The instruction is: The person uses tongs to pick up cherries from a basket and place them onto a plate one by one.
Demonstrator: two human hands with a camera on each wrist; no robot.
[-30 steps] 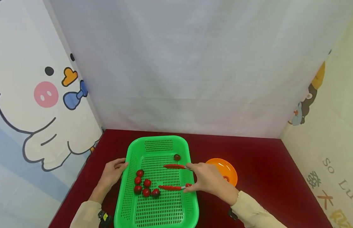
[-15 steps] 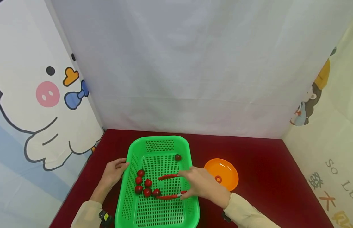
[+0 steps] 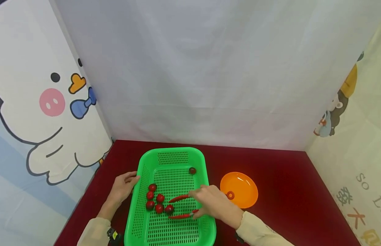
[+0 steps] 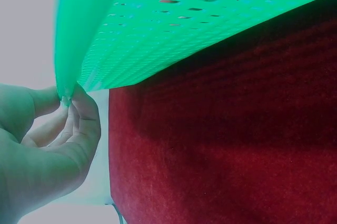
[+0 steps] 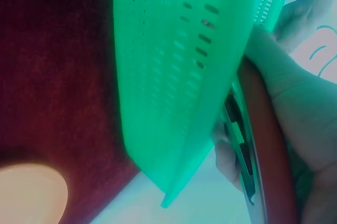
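Observation:
My right hand [image 3: 213, 203] grips a pair of tongs [image 3: 179, 198] over the right side of a green basket [image 3: 156, 153]. The two red tips are spread apart and point left, on either side of a small round red fruit [image 3: 169, 209]; contact cannot be told. In the right wrist view, the red-and-metal handle [image 5: 268, 150] lies in the palm. My left hand [image 3: 123, 188] pinches the basket's left rim between thumb and fingers, as the left wrist view shows. More red fruits [image 3: 159, 208] sit clustered at the basket's left middle; a darker fruit [image 3: 192, 170] lies alone at the upper right.
An orange plate [image 3: 247, 191] stands right of the basket; the tongs' red end ring [image 3: 230, 195] overlaps it in the head view. Both stand on a dark red cloth [image 3: 279, 177]. A white curtain [image 3: 209, 85] hangs behind, with printed cloths at both sides.
My right hand has moved left and nearer with the tongs, bringing their tips to the right end of the fruit cluster. The left hand stays on the rim.

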